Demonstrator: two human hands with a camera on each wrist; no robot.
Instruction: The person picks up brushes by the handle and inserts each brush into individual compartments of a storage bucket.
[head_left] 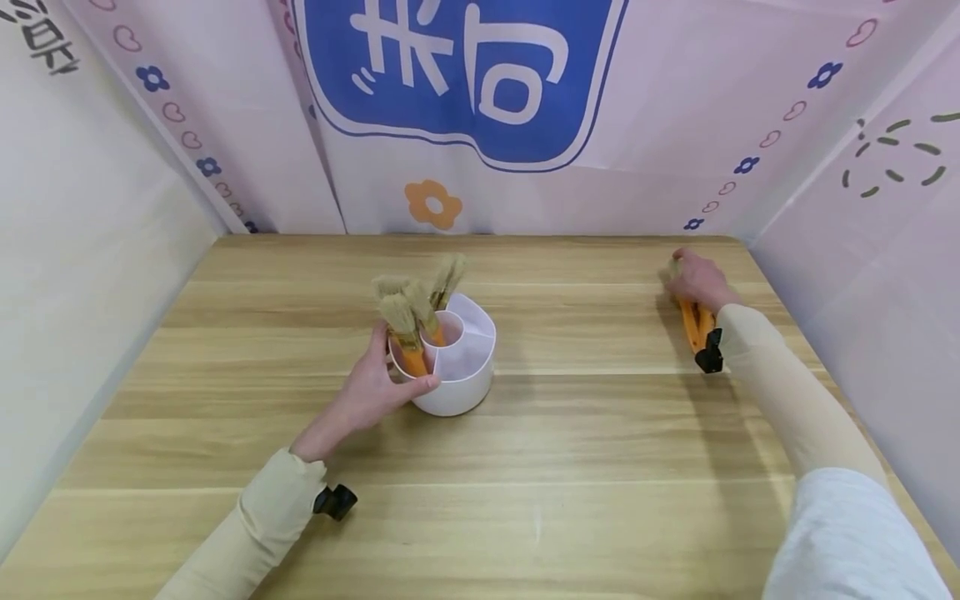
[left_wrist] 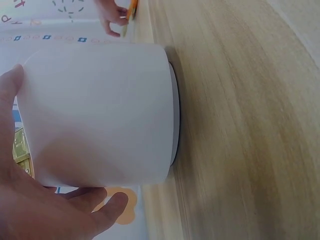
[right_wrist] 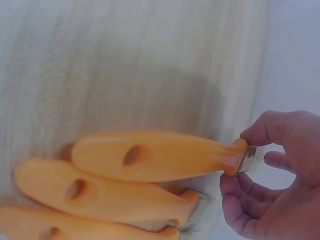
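Note:
A round white divided caddy stands near the middle of the table, with several orange-handled paintbrushes in it, bristles up. My left hand holds the caddy at its left side, thumb on the front rim; the left wrist view shows the plain white wall up close. Far to the right, my right hand pinches one paintbrush between thumb and fingers where its orange handle meets the metal band. Two more orange paintbrush handles lie alongside it on the table.
The wooden table is bounded by a printed back sheet and pale side sheets. Inside the caddy are a round centre cup and outer compartments with dividers. Black wrist cameras are strapped to both forearms.

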